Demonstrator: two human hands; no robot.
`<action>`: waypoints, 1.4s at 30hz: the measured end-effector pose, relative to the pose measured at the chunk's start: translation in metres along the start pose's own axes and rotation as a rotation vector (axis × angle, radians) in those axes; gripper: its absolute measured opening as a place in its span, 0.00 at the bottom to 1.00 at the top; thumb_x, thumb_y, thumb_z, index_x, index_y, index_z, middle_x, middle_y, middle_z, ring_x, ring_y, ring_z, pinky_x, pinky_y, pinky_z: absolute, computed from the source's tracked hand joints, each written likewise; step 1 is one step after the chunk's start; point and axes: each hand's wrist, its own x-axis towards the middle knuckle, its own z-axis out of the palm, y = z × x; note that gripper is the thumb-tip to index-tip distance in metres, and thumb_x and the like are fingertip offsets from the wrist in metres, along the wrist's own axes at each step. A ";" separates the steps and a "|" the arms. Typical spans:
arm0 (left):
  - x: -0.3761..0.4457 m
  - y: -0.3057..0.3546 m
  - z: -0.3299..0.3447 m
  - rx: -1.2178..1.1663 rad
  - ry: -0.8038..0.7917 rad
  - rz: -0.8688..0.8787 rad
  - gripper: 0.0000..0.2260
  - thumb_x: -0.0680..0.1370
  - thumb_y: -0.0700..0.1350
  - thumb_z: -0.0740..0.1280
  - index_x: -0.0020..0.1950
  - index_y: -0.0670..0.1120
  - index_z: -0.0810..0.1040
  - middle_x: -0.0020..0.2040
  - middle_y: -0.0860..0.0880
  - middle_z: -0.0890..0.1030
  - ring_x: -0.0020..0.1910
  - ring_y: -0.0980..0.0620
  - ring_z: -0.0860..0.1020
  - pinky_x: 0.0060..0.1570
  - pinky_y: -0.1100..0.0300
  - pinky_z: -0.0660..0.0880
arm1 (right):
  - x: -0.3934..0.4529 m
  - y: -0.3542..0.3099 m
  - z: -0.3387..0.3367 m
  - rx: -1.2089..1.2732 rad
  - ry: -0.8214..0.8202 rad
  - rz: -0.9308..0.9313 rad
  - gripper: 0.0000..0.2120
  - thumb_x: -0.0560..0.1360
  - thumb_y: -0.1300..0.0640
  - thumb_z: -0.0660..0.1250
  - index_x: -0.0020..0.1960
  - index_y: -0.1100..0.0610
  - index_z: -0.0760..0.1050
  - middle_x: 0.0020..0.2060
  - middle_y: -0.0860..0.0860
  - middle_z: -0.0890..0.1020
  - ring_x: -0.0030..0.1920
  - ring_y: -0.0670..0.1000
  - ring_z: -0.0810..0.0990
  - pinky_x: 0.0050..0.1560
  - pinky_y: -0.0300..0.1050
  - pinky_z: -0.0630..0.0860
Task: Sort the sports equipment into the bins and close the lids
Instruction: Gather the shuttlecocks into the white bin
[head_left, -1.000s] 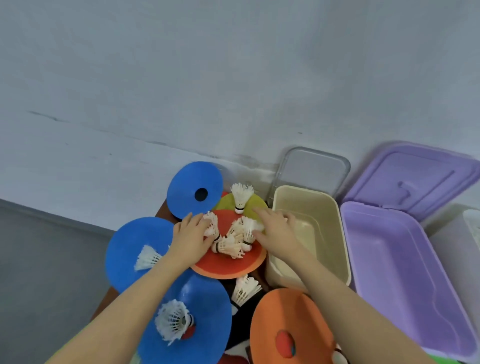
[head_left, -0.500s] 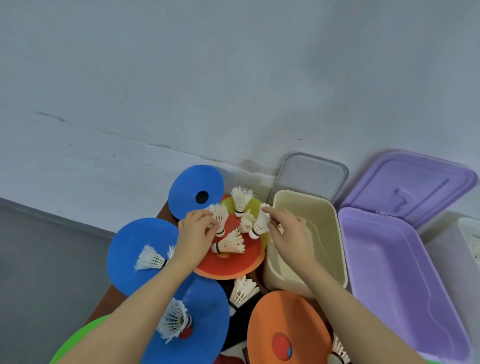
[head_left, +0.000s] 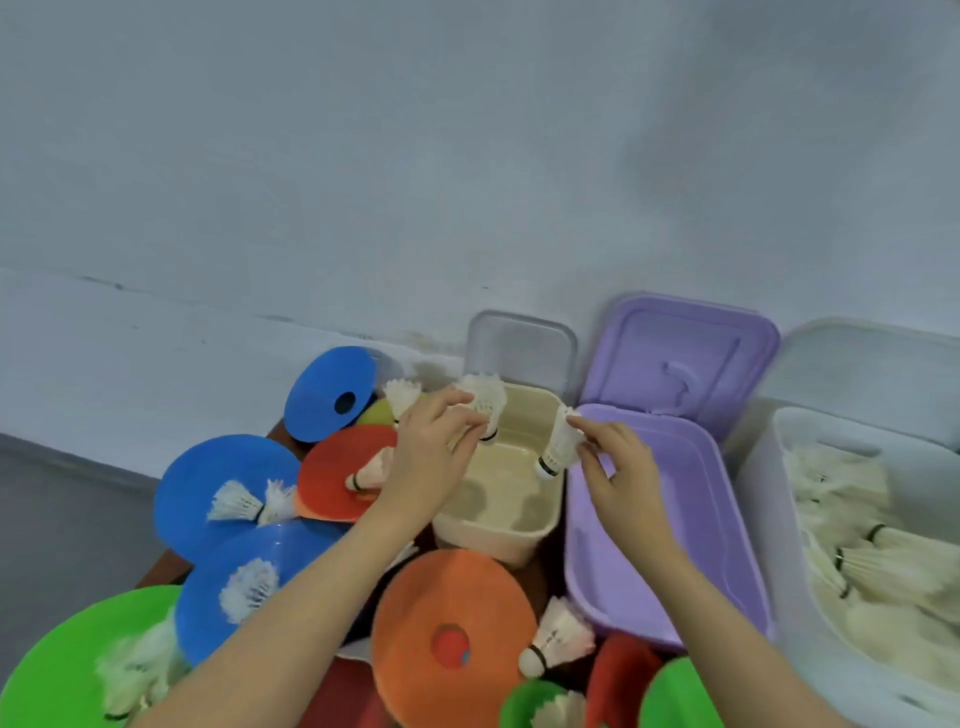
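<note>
the left hand (head_left: 426, 457) pinches a shuttlecock (head_left: 485, 400) by its feathers, cork end down, over the near-left rim of the beige bin (head_left: 498, 535) at the centre of the frame. the right hand (head_left: 621, 467) pinches a second shuttlecock (head_left: 558, 441) the same way, cork down, above the bin's right side. the beige bin is open, its clear lid (head_left: 522, 348) standing up behind it against the wall.

just right of it sits the purple bin (head_left: 670, 587), also open, with its purple lid (head_left: 680, 358) leaning back on the wall. at the right edge of the frame a white bin (head_left: 763, 519) holds a heap of shuttlecocks.

to the left of the bins, flat cones lie overlapping on the bench: a blue one (head_left: 330, 389) with a centre hole tilted up at the back, a red one (head_left: 332, 473) with a shuttlecock (head_left: 371, 470) lying on it just beside the left wrist, two more blue ones in the lower left with shuttlecocks on them, a green one (head_left: 52, 660) in the bottom left corner, and an orange one (head_left: 452, 634) at bottom centre. another shuttlecock (head_left: 558, 636) lies between the orange cone and the purple bin, cork toward the lower left. one more (head_left: 401, 395) stands at the back, between the tilted blue cone and the left hand's fingers.
</note>
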 end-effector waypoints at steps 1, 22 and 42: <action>-0.002 0.016 0.013 -0.019 0.000 0.012 0.10 0.74 0.48 0.65 0.43 0.43 0.81 0.51 0.45 0.79 0.52 0.47 0.77 0.51 0.46 0.75 | -0.006 0.007 -0.018 0.010 0.017 0.002 0.15 0.74 0.62 0.61 0.58 0.54 0.78 0.43 0.49 0.79 0.44 0.48 0.76 0.47 0.55 0.74; -0.061 0.260 0.253 -0.072 -0.421 0.158 0.03 0.76 0.38 0.64 0.45 0.39 0.76 0.61 0.42 0.74 0.52 0.43 0.77 0.51 0.52 0.72 | -0.111 0.156 -0.302 -0.450 0.147 0.303 0.12 0.76 0.66 0.62 0.55 0.55 0.79 0.46 0.51 0.78 0.49 0.54 0.74 0.51 0.48 0.64; -0.068 0.253 0.266 0.488 -0.871 0.058 0.22 0.82 0.55 0.48 0.72 0.47 0.62 0.77 0.51 0.44 0.76 0.49 0.42 0.72 0.48 0.42 | -0.128 0.176 -0.304 -0.706 -0.639 0.409 0.24 0.81 0.43 0.41 0.76 0.43 0.44 0.76 0.46 0.41 0.75 0.51 0.37 0.72 0.51 0.36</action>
